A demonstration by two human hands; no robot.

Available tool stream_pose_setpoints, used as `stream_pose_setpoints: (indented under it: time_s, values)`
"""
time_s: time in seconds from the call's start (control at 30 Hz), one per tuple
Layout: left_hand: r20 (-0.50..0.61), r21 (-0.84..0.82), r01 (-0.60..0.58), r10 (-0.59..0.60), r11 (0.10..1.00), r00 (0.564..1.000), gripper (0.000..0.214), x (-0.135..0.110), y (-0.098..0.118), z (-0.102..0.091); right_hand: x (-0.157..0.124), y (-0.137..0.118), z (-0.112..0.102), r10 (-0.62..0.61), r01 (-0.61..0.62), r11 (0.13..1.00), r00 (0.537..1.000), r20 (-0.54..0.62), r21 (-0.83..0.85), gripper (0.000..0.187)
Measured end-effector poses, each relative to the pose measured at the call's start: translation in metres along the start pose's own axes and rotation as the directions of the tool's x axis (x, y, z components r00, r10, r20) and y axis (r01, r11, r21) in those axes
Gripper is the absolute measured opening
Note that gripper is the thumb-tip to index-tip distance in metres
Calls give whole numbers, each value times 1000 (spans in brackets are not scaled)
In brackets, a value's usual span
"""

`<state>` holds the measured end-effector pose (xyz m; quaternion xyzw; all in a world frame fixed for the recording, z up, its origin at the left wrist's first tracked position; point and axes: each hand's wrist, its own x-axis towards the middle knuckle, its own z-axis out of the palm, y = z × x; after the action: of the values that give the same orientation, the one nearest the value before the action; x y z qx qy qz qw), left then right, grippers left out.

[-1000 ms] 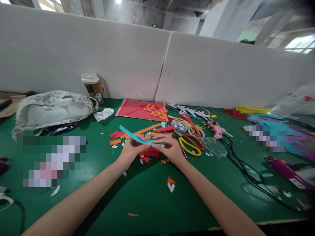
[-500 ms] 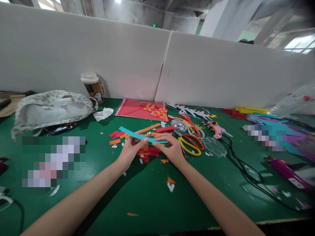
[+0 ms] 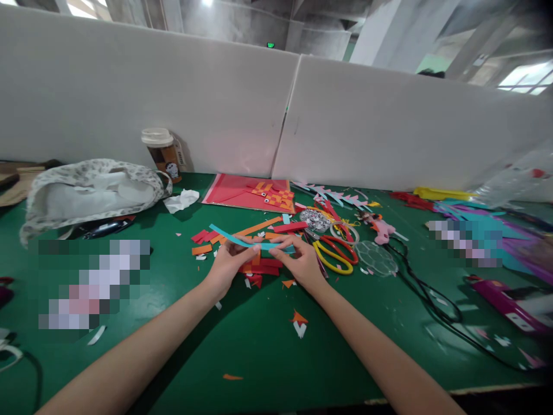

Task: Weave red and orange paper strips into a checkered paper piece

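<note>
A light-blue paper strip (image 3: 231, 237) runs between my two hands above the green table. My left hand (image 3: 228, 262) pinches it near the middle, thumb on top, and its free end sticks out to the upper left. My right hand (image 3: 299, 260) grips the strip near its right end. Under and behind my hands lie red paper strips (image 3: 264, 267) and orange paper strips (image 3: 259, 226). Just right of my right hand are scissors (image 3: 339, 259) with yellow and red handles.
Behind lies a red paper pack (image 3: 228, 193) with a woven orange paper fish (image 3: 276, 197) on it. To the right are a pink glue gun (image 3: 384, 230) with a black cord and a clear round plate (image 3: 377, 258). A cup (image 3: 163, 155) and a fabric pouch (image 3: 99, 190) stand left.
The strip has tilted so that less of its face shows, and it bends a little more. My fingers have shifted slightly; both hands stay in about the same place.
</note>
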<state>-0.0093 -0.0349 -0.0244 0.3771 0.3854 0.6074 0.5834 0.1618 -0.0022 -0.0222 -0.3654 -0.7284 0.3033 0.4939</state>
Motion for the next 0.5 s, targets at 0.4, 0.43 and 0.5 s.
stream_pose_setpoints:
  time_s: [0.4,0.43,0.5]
  values:
    - [-1,-14,20,-20,1000,1000,22,0,-1,0,1,-1,-1,-13,13,1000,1000,-18,20,12]
    - [-3,-11,21,-21,1000,1000,22,0,-1,0,1,-1,-1,-13,14,1000,1000,-19,21,12]
    - [-6,-7,21,-21,1000,1000,22,0,-2,-1,1,-1,-1,-15,15,1000,1000,-15,21,13]
